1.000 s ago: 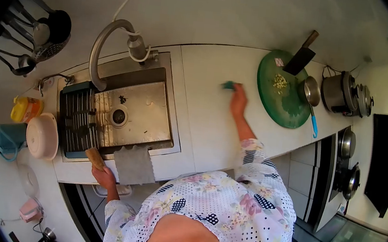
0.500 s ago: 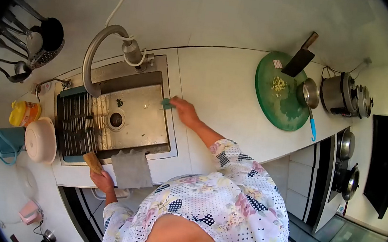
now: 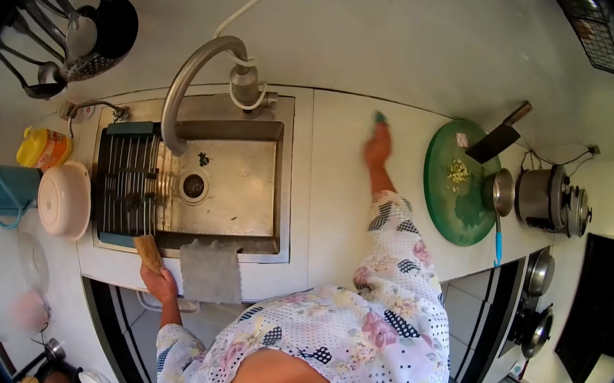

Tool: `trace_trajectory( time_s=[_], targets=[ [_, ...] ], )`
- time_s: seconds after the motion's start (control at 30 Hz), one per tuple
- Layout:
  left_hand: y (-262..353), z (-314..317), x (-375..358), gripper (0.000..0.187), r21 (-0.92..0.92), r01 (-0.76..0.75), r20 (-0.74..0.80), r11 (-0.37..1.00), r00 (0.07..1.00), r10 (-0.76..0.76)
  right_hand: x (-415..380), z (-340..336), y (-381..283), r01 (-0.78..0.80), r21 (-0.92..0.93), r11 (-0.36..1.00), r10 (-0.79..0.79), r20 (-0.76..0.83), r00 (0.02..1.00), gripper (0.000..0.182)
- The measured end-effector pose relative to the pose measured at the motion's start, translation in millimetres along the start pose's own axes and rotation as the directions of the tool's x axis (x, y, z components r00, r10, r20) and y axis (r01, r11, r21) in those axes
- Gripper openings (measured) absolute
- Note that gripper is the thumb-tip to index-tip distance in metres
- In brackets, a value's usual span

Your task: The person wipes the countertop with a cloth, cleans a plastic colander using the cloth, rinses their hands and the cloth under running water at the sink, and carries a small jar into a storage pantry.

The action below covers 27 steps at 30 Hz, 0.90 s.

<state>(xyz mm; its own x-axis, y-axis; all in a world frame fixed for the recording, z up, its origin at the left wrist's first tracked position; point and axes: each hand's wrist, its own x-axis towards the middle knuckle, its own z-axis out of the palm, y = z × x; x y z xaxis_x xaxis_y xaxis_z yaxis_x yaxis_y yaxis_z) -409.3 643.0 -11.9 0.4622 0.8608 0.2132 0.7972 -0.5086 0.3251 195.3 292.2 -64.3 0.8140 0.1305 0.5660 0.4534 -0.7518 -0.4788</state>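
My left hand (image 3: pixel 160 283) is closed around a brown, rough sponge (image 3: pixel 147 252) at the front left corner of the sink. In my right hand (image 3: pixel 377 148), blurred by motion, is a small green scouring pad (image 3: pixel 380 117), over the white counter (image 3: pixel 336 195) between sink and cutting board. The steel sink (image 3: pixel 237 184) has a drain and a few dark green leaf scraps in it. A grey cloth (image 3: pixel 210 271) hangs over its front edge. The green round cutting board (image 3: pixel 444 206) carries chopped pale bits (image 3: pixel 459 171).
A cleaver (image 3: pixel 495 142) rests at the board's back edge, and a small blue-handled pan (image 3: pixel 501 191) overlaps its right side. A tall faucet (image 3: pixel 182 96) arches over the sink. Left of the drying rack (image 3: pixel 128 188) stand a pink basin (image 3: pixel 65 200) and yellow bottle (image 3: pixel 44 149). A cooker (image 3: pixel 542 197) stands right.
My right hand has moved with the green pad from the sink's right rim across the counter toward the wall. My left hand stays at the sink corner. The view has shifted.
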Motion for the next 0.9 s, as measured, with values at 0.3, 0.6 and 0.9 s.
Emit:
trace_trajectory(
  time_s=[0.3, 0.6, 0.9],
  targets=[
    [18, -16, 6, 0.054, -0.085, 0.040, 0.030, 0.996, 0.999, -0.038, -87, 16, -194, -0.233, 0.655, 0.719, -0.235, 0.544, 0.805, 0.033],
    [23, -22, 9, 0.056, -0.108, 0.074, 0.031, 0.991, 0.997, -0.071, 40, 46, -135, -0.229, 0.149, 0.962, 0.190, 0.239, 0.952, 0.033],
    [14, -14, 7, 0.057, -0.052, 0.056, -0.001, 0.997, 0.998, -0.056, 1, 73, -197, 0.272, 0.368, 0.889, -0.422, 0.431, 0.798, 0.031]
  ],
)
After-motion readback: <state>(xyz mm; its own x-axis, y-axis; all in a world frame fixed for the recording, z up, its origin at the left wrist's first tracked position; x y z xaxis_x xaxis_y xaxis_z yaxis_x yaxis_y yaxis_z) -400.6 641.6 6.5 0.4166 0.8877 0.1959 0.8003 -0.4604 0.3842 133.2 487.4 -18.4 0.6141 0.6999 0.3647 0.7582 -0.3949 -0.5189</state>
